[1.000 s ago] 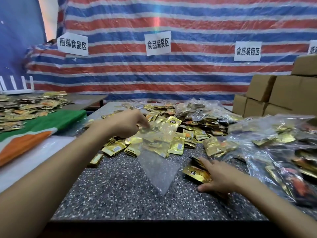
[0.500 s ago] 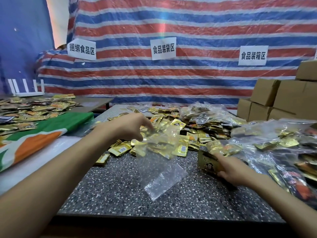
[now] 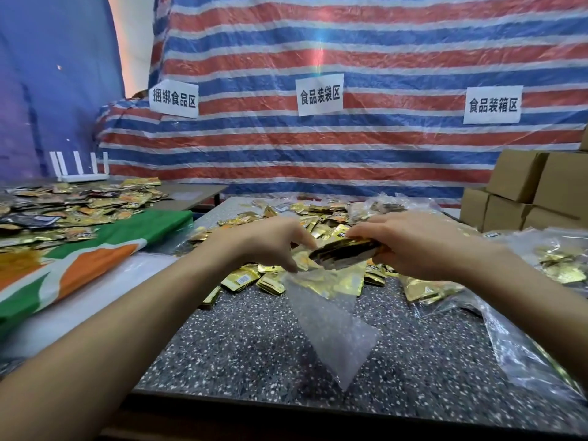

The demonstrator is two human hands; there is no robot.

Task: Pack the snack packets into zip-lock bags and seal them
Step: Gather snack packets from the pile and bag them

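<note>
My left hand [image 3: 270,241] pinches the top edge of a clear zip-lock bag [image 3: 331,323], which hangs down over the speckled table [image 3: 241,351] with its lower corner near the front edge. My right hand [image 3: 410,246] grips a stack of gold and black snack packets [image 3: 345,253] and holds it level at the bag's mouth, right beside my left fingers. A heap of loose gold snack packets [image 3: 254,278] lies on the table behind and under my hands.
Filled clear bags of packets [image 3: 560,265] lie at the right. Cardboard boxes [image 3: 537,189] are stacked at the back right. A second table on the left carries more packets [image 3: 76,205] and a green and orange cloth [image 3: 95,256]. A striped tarp hangs behind.
My right hand picked a stack of packets off the table at the right and carried it up and left to the bag's mouth. My left hand kept holding the bag.
</note>
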